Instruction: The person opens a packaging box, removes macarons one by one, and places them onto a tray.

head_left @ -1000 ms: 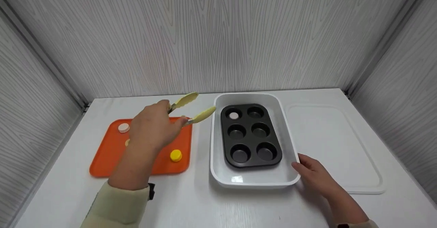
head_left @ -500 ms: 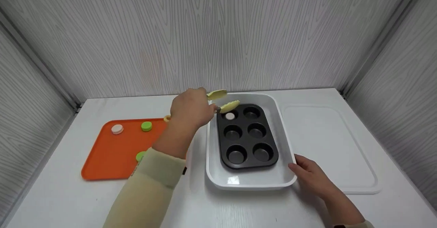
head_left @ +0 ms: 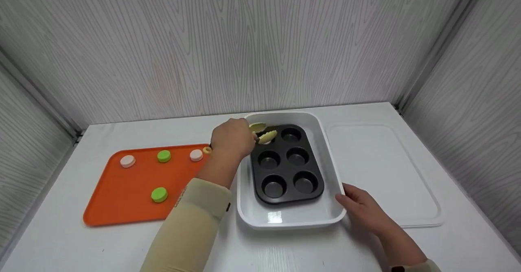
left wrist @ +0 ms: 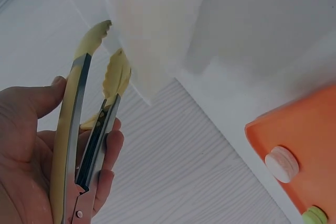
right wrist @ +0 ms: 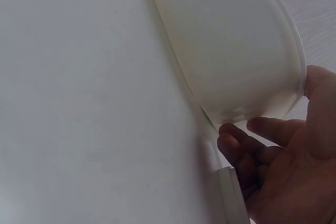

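Observation:
My left hand [head_left: 233, 139] holds yellow-tipped kitchen tongs [left wrist: 86, 145]. The tongs' tips stand apart over the far-left cup of a black muffin pan [head_left: 281, 168]. A pale round cap [head_left: 268, 141] in that cup is mostly hidden by the tips; whether they touch it I cannot tell. The pan lies inside a deep white tub [head_left: 285, 219]. At the tub's near right corner, my right hand [head_left: 362, 209] grips the rim, thumb on top and fingers against the outer wall in the right wrist view.
Left of the tub lies an orange tray [head_left: 134, 186] bearing pinkish caps [head_left: 127, 161] and green caps [head_left: 159, 194]. My left forearm covers its right part. A flat white lid [head_left: 378, 170] lies to the right. Wood-grain panels [head_left: 228, 48] enclose the back and sides.
My left hand has carried the tongs rightward from above the orange tray and down over the pan's far-left cup. My right hand keeps its grip. The yellow cap has gone out of sight.

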`<state>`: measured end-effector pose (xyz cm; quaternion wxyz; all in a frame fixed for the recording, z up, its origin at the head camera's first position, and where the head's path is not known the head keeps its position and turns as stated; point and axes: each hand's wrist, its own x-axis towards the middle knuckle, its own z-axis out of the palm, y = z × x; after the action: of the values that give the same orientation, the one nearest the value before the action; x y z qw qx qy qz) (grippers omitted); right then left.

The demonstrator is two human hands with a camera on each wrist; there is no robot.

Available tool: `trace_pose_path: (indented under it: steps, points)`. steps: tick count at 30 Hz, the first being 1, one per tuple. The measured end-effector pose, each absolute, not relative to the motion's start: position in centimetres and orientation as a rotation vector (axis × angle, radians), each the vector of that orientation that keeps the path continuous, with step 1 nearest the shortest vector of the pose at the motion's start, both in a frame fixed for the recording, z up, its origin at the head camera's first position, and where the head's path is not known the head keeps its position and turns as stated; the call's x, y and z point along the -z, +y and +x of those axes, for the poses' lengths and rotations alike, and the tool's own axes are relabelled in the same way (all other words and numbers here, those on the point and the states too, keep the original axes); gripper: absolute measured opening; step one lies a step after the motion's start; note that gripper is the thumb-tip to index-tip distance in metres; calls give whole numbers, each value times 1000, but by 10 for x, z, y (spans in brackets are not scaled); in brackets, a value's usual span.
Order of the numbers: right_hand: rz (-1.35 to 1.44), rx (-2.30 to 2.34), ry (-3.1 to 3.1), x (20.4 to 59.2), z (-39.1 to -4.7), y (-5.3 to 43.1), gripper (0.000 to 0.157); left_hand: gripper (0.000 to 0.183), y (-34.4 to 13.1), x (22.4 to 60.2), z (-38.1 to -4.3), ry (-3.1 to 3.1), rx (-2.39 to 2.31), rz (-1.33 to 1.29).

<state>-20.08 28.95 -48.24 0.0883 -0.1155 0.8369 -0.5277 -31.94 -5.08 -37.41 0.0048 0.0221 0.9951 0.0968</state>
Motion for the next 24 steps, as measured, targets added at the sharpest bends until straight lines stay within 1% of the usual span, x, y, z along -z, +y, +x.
trace_pose_path:
  steps: [7,16,24]
  points:
    - [-386,1594,2460,484,-201,287,53,29,-52,383,-321,3081,-295,36]
    - [-330,1563,2484,487,-202,287,52,20,-52,380,-327,3048,-290,30]
    - [-290,1577,2476,483,-200,290,52,21,-38,383,-335,3032,-241,52]
